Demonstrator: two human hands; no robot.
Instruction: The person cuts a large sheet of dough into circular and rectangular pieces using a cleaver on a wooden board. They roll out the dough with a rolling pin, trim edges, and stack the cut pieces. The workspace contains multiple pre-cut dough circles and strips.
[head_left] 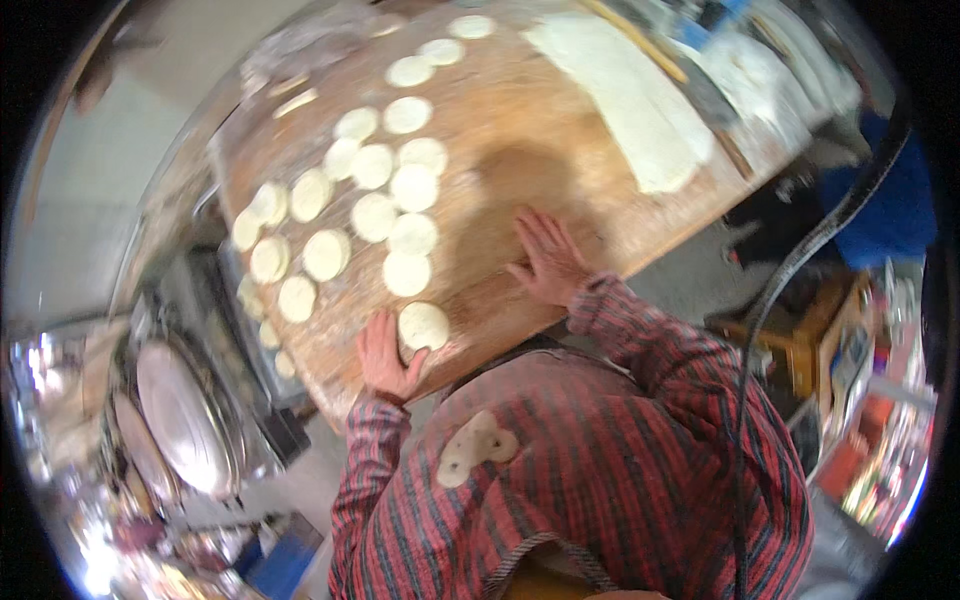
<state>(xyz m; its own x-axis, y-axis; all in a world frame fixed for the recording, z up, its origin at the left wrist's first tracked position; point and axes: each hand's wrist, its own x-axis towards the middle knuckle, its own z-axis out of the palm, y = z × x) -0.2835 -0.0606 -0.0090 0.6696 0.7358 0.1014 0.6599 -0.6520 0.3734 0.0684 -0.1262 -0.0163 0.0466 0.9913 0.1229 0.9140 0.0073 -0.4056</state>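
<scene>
My left hand [385, 358] rests near the front edge of a wooden work table [530, 90], its fingers stretched out. A pale dough round [424, 327] lies just right of it, with my thumb at the round's lower edge; I cannot tell whether they touch. My right hand [548, 260] lies palm down on the bare wood with fingers spread, holding nothing. Several more dough rounds [373, 217] cover the table's left half, some stacked or overlapping. Beyond my right hand, a long flat dough sheet [630, 105] stretches along the right side.
A wooden rolling pin [640, 42] lies past the dough sheet, beside a clear plastic bag [750, 75]. Thin dough strips [295, 103] sit at the far left. Large metal trays [185, 415] stand left of the table. A black cable [800, 250] hangs at the right.
</scene>
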